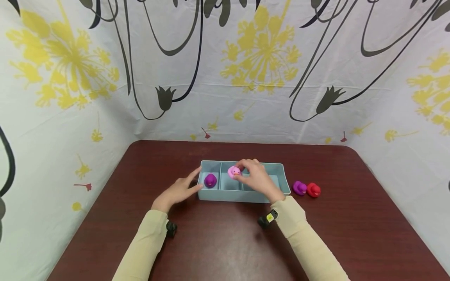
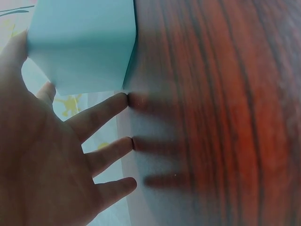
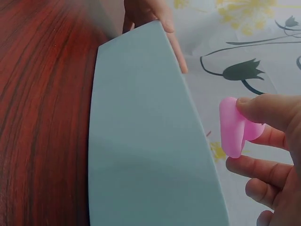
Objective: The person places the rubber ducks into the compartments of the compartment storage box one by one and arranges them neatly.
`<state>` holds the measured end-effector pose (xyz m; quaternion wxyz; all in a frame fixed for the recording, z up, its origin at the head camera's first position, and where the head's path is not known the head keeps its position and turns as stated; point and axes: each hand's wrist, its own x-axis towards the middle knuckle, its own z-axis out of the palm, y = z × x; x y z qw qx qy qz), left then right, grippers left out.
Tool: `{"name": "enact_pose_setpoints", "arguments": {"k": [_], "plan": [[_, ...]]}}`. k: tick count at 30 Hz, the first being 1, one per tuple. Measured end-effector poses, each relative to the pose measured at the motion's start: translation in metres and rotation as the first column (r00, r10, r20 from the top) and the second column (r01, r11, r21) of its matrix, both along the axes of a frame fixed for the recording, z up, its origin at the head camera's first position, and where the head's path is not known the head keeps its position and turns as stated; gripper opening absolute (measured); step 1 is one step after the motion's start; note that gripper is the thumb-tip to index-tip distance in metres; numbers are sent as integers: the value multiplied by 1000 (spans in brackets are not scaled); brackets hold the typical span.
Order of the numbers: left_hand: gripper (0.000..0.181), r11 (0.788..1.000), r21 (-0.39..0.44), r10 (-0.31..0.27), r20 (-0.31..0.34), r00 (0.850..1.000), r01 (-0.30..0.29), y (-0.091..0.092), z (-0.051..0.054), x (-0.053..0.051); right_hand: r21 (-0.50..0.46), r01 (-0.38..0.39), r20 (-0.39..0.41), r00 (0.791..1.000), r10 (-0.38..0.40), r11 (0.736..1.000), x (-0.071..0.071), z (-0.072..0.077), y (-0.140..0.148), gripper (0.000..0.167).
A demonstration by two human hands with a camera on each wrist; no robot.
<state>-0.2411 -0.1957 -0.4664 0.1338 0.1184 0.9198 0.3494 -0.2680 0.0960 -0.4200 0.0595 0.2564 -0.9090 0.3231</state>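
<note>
A pale blue divided box (image 1: 226, 196) stands on the table. My right hand (image 1: 256, 177) pinches a pink rubber duck (image 1: 233, 171) between thumb and fingers, over a compartment near the box's middle. In the right wrist view the pink duck (image 3: 232, 127) is above the level of the box's rim. At the box's left end, my left hand (image 1: 179, 190) touches the wall with its fingers spread and fairly straight. The left wrist view has that hand (image 2: 51, 141) against the box's end wall (image 2: 84, 61). Inside the leftmost compartment sits a dark purple duck (image 1: 210, 180).
Just right of the box, a purple duck (image 1: 299, 188) and a red duck (image 1: 313, 190) sit side by side on the dark reddish-brown table (image 1: 218, 242). A patterned white cloth (image 1: 218, 105) hangs behind the table and along its sides.
</note>
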Motion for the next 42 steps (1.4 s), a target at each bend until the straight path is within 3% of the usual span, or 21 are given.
{"name": "enact_pose_setpoints", "arguments": {"k": [10, 16, 23, 31, 36, 42], "plan": [[75, 1000, -7, 3, 12, 1000, -3, 0, 1, 0, 77, 55, 33, 998, -57, 996, -5, -8, -13, 32], [76, 1000, -25, 15, 30, 999, -14, 0, -2, -1, 155, 114, -16, 993, -113, 981, -7, -17, -20, 28], [77, 1000, -9, 23, 35, 999, -23, 1, 0, 0, 290, 160, -108, 985, -134, 943, -6, -23, -30, 26], [79, 1000, -22, 23, 43, 999, -22, 0, 1, -1, 356, 206, -62, 979, -197, 911, -3, -21, -41, 25], [79, 1000, -24, 14, 44, 999, -13, 0, 1, -1, 391, 224, -55, 974, -220, 893, -2, -20, -45, 14], [76, 1000, -25, 2, 28, 1000, -1, 0, 1, -1, 398, 201, -26, 978, -208, 895, -3, -21, -47, 9]]}}
